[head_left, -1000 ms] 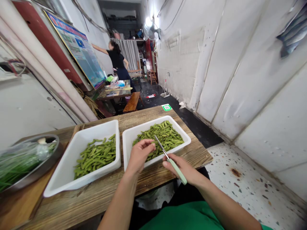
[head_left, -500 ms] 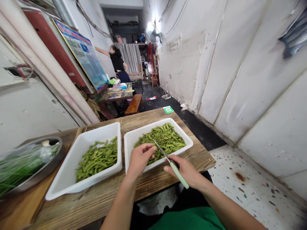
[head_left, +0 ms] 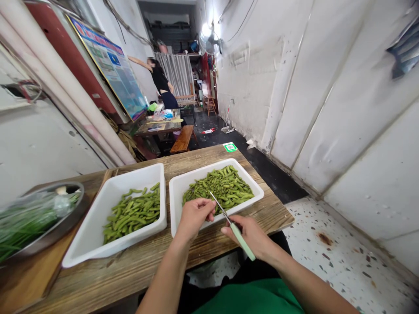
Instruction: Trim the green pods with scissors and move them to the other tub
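My right hand (head_left: pixel 250 233) is closed round a pair of scissors (head_left: pixel 242 242) with pale green handles. Their thin metal blades point up and left over the near part of the right white tray (head_left: pixel 175 196). Beside the blade tips, the thumb and fingers of my left hand (head_left: pixel 196 213) are pinched together; what is between them is too small to make out. Green edamame pods (head_left: pixel 225 183) lie heaped in that tray, below and beyond my hands. More edamame pods (head_left: pixel 140 213) are in the left white tray (head_left: pixel 94 226).
Both trays rest on a wooden table (head_left: pixel 131 274). At the left edge a metal bowl (head_left: pixel 49 237) holds bagged green stalks. A green-framed code card (head_left: pixel 230 147) lies at the table's far corner. Farther back are a bench (head_left: pixel 183 138), another table and a standing person (head_left: pixel 162 83).
The view has tilted slightly. My left hand has moved a little to the right, near the scissor blades, and my right hand has dropped slightly. The trays stay put.
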{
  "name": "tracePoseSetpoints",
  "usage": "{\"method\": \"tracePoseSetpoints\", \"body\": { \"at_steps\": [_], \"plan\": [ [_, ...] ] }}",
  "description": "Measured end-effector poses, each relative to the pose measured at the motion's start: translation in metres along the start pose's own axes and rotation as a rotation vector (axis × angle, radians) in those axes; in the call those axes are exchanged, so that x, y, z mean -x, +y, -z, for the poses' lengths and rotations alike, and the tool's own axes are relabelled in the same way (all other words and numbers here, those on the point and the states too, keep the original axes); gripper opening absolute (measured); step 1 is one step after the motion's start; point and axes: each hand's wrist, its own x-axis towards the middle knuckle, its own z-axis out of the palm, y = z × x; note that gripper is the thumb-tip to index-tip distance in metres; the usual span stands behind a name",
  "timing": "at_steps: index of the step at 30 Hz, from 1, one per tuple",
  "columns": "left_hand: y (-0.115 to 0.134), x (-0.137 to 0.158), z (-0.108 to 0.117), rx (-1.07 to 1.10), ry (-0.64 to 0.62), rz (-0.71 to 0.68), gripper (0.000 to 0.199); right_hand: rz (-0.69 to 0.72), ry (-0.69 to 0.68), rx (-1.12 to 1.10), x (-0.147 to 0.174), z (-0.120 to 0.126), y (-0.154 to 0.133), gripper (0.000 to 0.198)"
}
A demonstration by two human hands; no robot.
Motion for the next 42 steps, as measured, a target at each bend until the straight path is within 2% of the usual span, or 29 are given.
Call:
{"method": "tracePoseSetpoints", "body": {
  "at_steps": [3,5,7,10,11,13,15,16,18,19,20,22,25,29,32,36,38,42],
  "plan": [
    [-0.005,0.002,0.002,-0.086,0.014,-0.042,0.026,-0.037,-0.020,-0.052,0.000,-0.004,0.001,0.027],
    [-0.008,0.003,0.017,-0.182,0.030,-0.049,0.027,-0.097,-0.067,-0.141,0.000,-0.003,0.002,0.028],
    [-0.011,0.005,0.046,-0.360,0.150,-0.052,0.031,-0.170,-0.114,-0.231,0.001,0.000,0.004,0.030],
    [-0.011,0.011,0.099,-0.821,0.528,-0.079,0.034,-0.226,-0.139,-0.304,0.003,0.008,0.012,0.036],
    [-0.011,0.012,0.113,-0.965,0.572,-0.050,0.035,-0.230,-0.147,-0.312,0.003,0.010,0.014,0.038],
    [-0.008,0.014,0.126,-1.157,0.658,0.013,0.039,-0.202,-0.158,-0.291,0.004,0.013,0.019,0.039],
    [-0.007,0.009,0.120,-1.214,0.659,-0.018,0.038,-0.162,-0.178,-0.266,0.004,0.014,0.020,0.039],
    [-0.007,0.004,0.111,-1.195,0.600,-0.063,0.035,-0.150,-0.194,-0.261,0.005,0.015,0.020,0.039],
    [-0.013,-0.013,0.089,-1.085,0.336,-0.132,0.024,-0.147,-0.227,-0.253,0.005,0.015,0.019,0.040],
    [-0.018,-0.023,0.078,-1.034,0.207,-0.124,0.019,-0.147,-0.236,-0.243,0.005,0.015,0.018,0.040],
    [-0.023,-0.033,0.068,-1.024,0.164,-0.105,0.013,-0.145,-0.233,-0.229,0.005,0.015,0.017,0.040],
    [-0.035,-0.052,0.055,-1.036,0.119,-0.083,0.020,-0.140,-0.212,-0.202,0.005,0.015,0.016,0.039],
    [-0.045,-0.073,0.049,-1.059,0.101,-0.065,0.034,-0.144,-0.184,-0.192,0.007,0.015,0.015,0.038],
    [-0.039,-0.083,0.053,-1.035,0.046,-0.016,0.037,-0.133,-0.164,-0.180,0.009,0.018,0.017,0.038],
    [-0.026,-0.082,0.059,-0.978,-0.016,0.015,0.031,-0.123,-0.144,-0.186,0.008,0.022,0.019,0.038],
    [-0.010,-0.068,0.062,-0.881,-0.037,-0.027,0.006,-0.112,-0.143,-0.219,0.004,0.023,0.017,0.038],
    [-0.005,-0.056,0.056,-0.651,-0.020,-0.022,0.011,-0.117,-0.165,-0.273,0.002,0.021,0.015,0.040],
    [0.000,-0.027,0.028,0.178,0.018,0.111,0.025,-0.136,-0.174,-0.396,0.000,0.017,0.011,0.046]
  ]
}}
